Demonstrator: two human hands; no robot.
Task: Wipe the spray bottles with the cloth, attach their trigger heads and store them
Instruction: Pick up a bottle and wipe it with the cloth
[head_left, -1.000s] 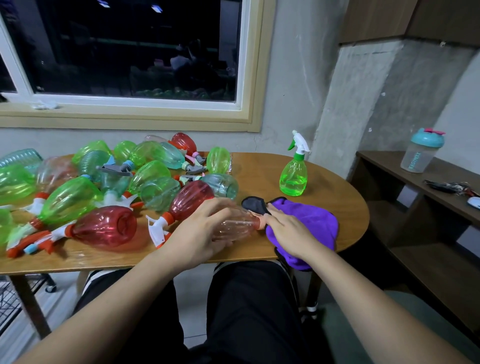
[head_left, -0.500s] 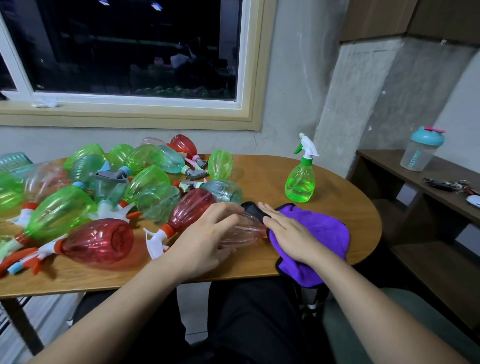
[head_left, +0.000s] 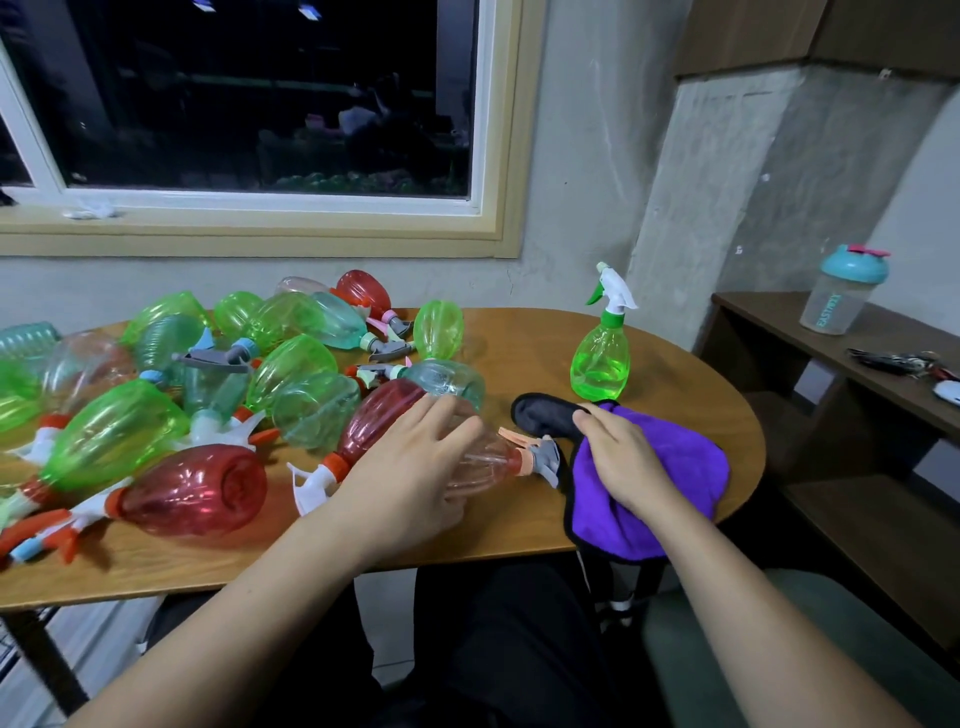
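A clear pink spray bottle lies on its side on the wooden table, its orange collar and grey trigger head pointing right. My left hand grips the bottle's body from above. My right hand grips the purple cloth with black trim, just right of the trigger head. A green spray bottle with a white head stands upright behind the cloth.
Several green, red and teal spray bottles lie piled across the table's left half. A wooden shelf to the right holds a teal-lidded shaker and keys. The wall and window stand behind the table.
The right hand has bunched the cloth and drawn it slightly away from the bottle, so the grey trigger head now shows. The left hand stays on the bottle.
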